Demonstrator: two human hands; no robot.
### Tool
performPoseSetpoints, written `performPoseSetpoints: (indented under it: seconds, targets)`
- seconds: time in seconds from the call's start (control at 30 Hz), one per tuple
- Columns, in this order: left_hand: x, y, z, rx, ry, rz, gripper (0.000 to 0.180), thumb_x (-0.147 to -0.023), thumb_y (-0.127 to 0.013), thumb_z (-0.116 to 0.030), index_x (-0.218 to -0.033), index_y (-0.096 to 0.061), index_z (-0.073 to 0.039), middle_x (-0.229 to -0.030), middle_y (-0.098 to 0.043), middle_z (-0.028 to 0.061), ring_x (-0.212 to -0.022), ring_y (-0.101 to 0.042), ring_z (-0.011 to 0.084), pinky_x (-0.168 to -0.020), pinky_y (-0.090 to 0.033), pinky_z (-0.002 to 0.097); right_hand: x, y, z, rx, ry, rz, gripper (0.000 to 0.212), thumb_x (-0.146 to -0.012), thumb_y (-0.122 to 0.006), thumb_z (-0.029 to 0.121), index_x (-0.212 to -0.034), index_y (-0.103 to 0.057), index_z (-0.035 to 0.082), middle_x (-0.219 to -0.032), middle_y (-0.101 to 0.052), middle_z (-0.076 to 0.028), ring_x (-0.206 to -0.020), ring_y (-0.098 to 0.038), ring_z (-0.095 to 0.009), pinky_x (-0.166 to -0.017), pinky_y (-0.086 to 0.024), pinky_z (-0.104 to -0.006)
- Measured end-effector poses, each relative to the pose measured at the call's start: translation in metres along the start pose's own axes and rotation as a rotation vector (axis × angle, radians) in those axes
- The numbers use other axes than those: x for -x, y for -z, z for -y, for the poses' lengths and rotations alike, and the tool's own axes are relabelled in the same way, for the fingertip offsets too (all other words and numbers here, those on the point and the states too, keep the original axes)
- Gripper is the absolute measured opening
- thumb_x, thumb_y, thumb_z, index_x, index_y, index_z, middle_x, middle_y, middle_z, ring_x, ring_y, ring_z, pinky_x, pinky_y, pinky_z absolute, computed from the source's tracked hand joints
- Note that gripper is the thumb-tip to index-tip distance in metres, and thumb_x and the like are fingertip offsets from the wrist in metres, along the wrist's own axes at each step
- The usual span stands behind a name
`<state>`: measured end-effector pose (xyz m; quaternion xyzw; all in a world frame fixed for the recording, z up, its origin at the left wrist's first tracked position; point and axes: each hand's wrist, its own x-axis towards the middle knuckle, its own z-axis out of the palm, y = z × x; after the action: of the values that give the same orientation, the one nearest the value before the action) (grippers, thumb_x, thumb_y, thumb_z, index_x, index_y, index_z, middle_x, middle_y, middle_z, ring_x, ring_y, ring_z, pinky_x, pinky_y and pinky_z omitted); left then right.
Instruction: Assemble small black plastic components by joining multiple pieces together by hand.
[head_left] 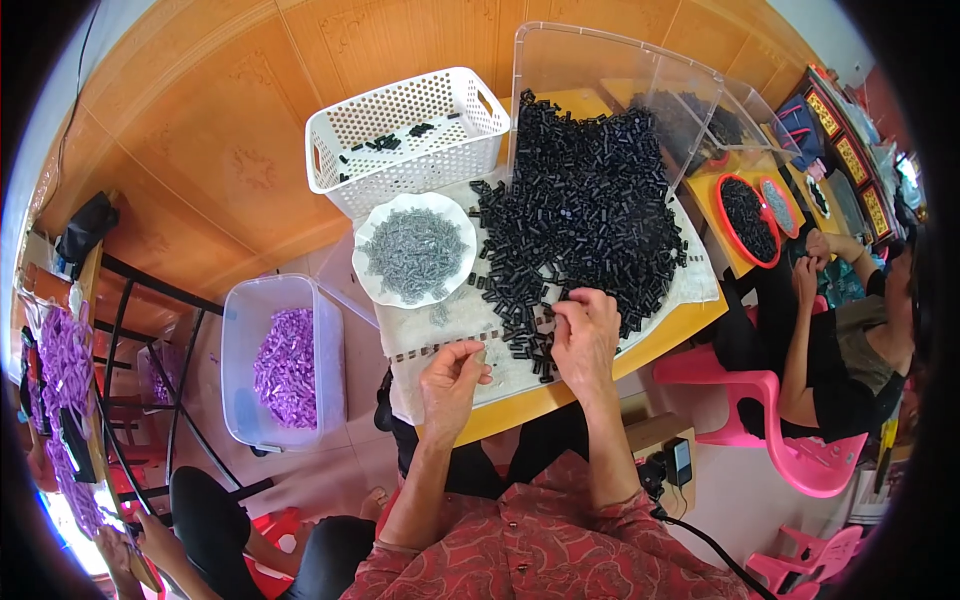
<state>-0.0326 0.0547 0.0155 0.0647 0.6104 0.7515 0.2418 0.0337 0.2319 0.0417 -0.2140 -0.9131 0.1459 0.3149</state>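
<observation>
Black pieces [580, 200] near curled hands [588, 338]

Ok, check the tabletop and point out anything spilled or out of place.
A few small grey pieces lie on the cloth, just off the scalloped white plate heaped with similar ones. They look like strays. Black pieces sprawl loose too, perhaps deliberately.

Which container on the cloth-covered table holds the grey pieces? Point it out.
The round white plate with the wavy rim, beyond the left hand. Its pieces are grey; those in the white basket and at the clear box are black.
</observation>
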Motion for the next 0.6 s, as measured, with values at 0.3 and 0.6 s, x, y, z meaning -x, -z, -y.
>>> performPoseSetpoints:
  seconds: [0.3, 0.6]
  targets:
    - [0.011, -0.003, 0.008, 0.108, 0.015, 0.217, 0.013, -0.090, -0.058, -0.003, -0.101, -0.060, 0.003, -0.088, -0.065, 0.0074, -0.073, -0.064, 0.0120, -0.063, -0.054, 0.0236, 0.029, 0.013, 0.027, -0.680, 0.002, 0.228, 0.026, -0.078, -0.065, -0.007, -0.101, -0.068, 0.004, -0.087, -0.062, -0.008, -0.075, -0.059, -0.016, -0.061, -0.047, -0.0247]
    - [0.013, -0.002, 0.008, 0.245, 0.109, 0.183, 0.014, -0.089, -0.061, -0.003, -0.102, -0.060, 0.002, -0.087, -0.066, 0.0087, -0.070, -0.064, 0.0120, -0.062, -0.054, 0.0238, 0.036, 0.010, 0.032, -0.914, -0.093, 0.361, 0.019, -0.081, -0.063, -0.006, -0.098, -0.067, 0.002, -0.085, -0.062, -0.008, -0.073, -0.062, -0.016, -0.062, -0.050, -0.0248]
